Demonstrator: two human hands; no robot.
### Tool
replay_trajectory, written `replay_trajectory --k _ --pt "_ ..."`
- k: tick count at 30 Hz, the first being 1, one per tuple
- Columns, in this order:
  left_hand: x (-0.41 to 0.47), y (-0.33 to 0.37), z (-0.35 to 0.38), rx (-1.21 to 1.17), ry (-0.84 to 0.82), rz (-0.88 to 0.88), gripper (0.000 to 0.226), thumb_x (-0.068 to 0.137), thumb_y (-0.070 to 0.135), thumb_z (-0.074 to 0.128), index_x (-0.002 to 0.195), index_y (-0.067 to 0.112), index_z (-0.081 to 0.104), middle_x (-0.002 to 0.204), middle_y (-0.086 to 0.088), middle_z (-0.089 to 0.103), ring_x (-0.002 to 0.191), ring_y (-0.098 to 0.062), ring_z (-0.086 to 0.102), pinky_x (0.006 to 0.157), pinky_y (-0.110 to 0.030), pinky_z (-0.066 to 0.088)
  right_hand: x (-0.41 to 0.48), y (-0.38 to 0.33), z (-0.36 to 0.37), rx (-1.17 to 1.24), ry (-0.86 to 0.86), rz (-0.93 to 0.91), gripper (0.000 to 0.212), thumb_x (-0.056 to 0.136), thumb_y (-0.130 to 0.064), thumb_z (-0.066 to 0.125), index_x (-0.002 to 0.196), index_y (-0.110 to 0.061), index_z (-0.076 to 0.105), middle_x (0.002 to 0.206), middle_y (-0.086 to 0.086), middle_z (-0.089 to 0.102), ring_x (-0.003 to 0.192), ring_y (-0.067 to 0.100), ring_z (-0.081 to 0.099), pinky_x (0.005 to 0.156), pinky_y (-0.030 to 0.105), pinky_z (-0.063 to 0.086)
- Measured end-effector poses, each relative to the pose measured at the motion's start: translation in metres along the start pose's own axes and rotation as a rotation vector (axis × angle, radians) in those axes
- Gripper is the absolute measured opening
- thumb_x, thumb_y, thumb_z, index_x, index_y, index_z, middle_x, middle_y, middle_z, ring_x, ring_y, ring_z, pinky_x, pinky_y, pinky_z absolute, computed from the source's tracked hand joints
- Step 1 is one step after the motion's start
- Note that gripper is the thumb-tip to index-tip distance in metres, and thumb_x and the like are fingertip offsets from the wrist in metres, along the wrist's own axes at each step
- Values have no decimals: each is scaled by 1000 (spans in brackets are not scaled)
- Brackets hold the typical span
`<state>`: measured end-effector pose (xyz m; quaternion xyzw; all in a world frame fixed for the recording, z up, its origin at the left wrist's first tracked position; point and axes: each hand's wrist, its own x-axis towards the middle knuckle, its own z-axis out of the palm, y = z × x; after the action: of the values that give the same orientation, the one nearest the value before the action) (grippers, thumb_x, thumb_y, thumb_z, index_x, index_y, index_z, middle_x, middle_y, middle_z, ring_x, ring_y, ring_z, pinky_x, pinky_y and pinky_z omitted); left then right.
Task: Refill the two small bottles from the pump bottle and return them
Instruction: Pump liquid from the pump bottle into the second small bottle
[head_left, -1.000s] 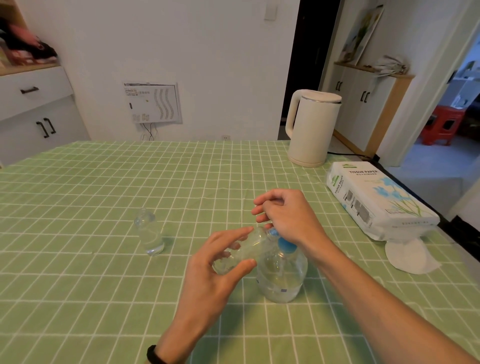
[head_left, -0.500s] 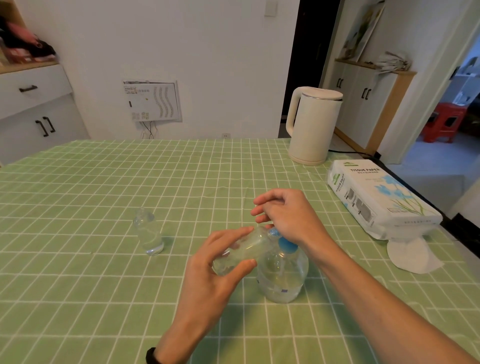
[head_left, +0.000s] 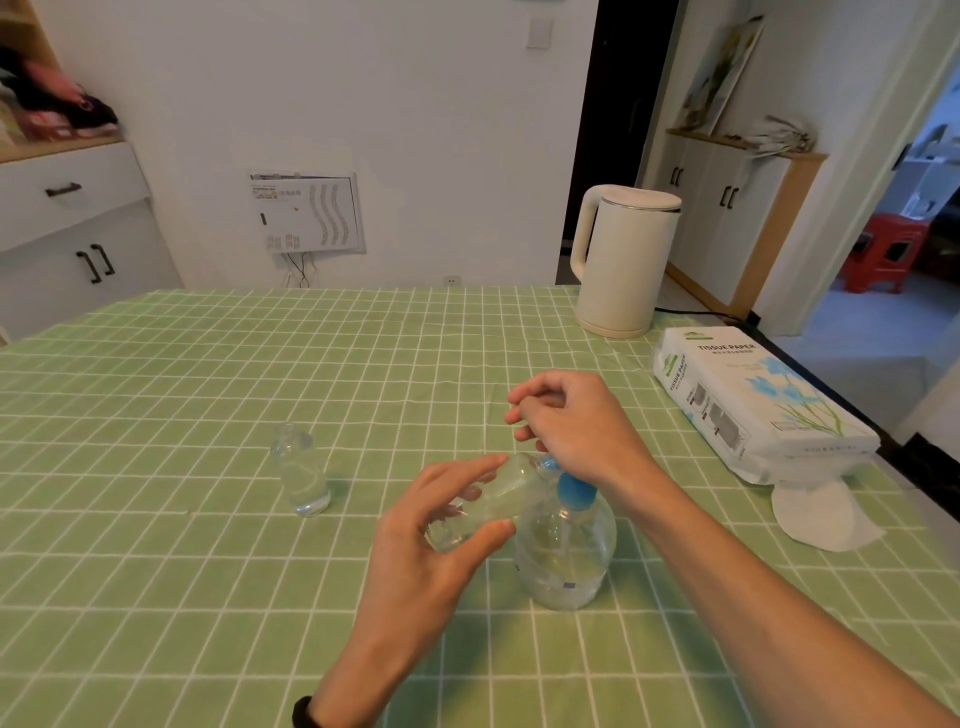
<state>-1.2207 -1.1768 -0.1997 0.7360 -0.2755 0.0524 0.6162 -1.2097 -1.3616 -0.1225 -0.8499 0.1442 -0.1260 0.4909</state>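
A clear pump bottle (head_left: 566, 561) with a blue pump head stands on the green checked tablecloth near the table's middle. My left hand (head_left: 431, 551) grips a small clear bottle (head_left: 493, 499), tilted with its mouth at the pump's nozzle. My right hand (head_left: 576, 426) sits on top of the blue pump head, fingers curled and pointing left; the head is mostly hidden under it. A second small clear bottle (head_left: 303, 470) stands upright and uncapped to the left, apart from both hands.
A white electric kettle (head_left: 621, 260) stands at the back right. A pack of tissue paper (head_left: 753, 400) lies along the right edge, with a loose white tissue (head_left: 821, 517) in front of it. Cabinets line the left and right walls.
Hardly anything differs; both hands stay at the pump bottle with the small bottle tilted at the nozzle. The view shifts slightly.
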Motion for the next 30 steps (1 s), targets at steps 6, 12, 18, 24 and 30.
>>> replay_trajectory --k 6,12,18,24,30 --pt "0 2 1 5 2 4 56 79 24 88 125 52 70 120 22 74 110 -12 70 94 -32 56 -1 1 0 23 6 20 25 101 -12 55 93 -25 74 83 -9 79 74 3 76 69 26 60" --pt "-2 -6 4 -20 -6 -25 53 81 26 90 123 54 71 119 17 74 113 -16 69 95 -33 55 -2 8 4 50 -27 70 31 97 -1 50 95 -19 75 85 -5 80 74 5 76 71 27 59" --pt "-1 -5 4 -31 8 -32 53 78 32 87 122 56 70 120 20 73 112 -15 70 96 -35 56 -3 8 4 59 -18 73 32 98 -2 49 92 -20 75 84 -4 80 72 5 76 69 25 57" --pt "0 2 2 -33 3 -30 55 79 26 90 122 55 71 120 19 74 110 -15 70 97 -41 57 -1 0 0 36 -14 65 21 99 -13 56 94 -24 74 84 -8 80 75 6 76 70 27 59" --pt "3 5 0 -28 6 -20 54 78 27 90 123 52 71 120 19 74 110 -14 70 96 -39 57 1 -3 0 -2 -11 30 20 100 -15 57 95 -25 74 83 -10 80 74 4 76 71 28 61"
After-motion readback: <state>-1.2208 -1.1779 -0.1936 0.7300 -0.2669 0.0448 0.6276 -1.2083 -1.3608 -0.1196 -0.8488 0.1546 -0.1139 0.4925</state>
